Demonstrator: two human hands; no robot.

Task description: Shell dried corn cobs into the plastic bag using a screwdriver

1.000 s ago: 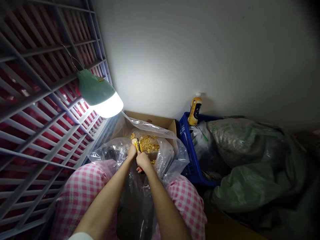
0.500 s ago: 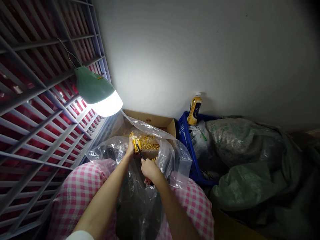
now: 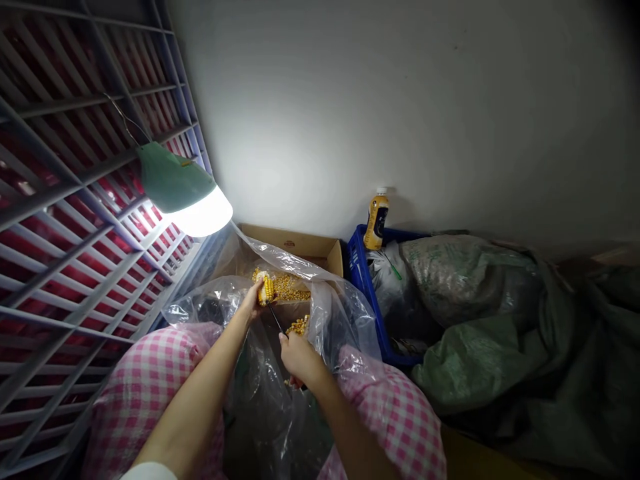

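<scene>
Left hand (image 3: 253, 297) grips the corn cob (image 3: 268, 289). Right hand (image 3: 301, 359), wrapped around the dark tool (image 3: 275, 318), now sits farther off at five o'clock, apparently easing the scraping.

A partly bare yellow corn cob (image 3: 267, 291) is held near loose kernels (image 3: 291, 288), a dark tool (image 3: 276, 319) slanting below.

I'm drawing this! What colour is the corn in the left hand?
The corn in the left hand is yellow with a whitish patch, seen in the head view.
</scene>
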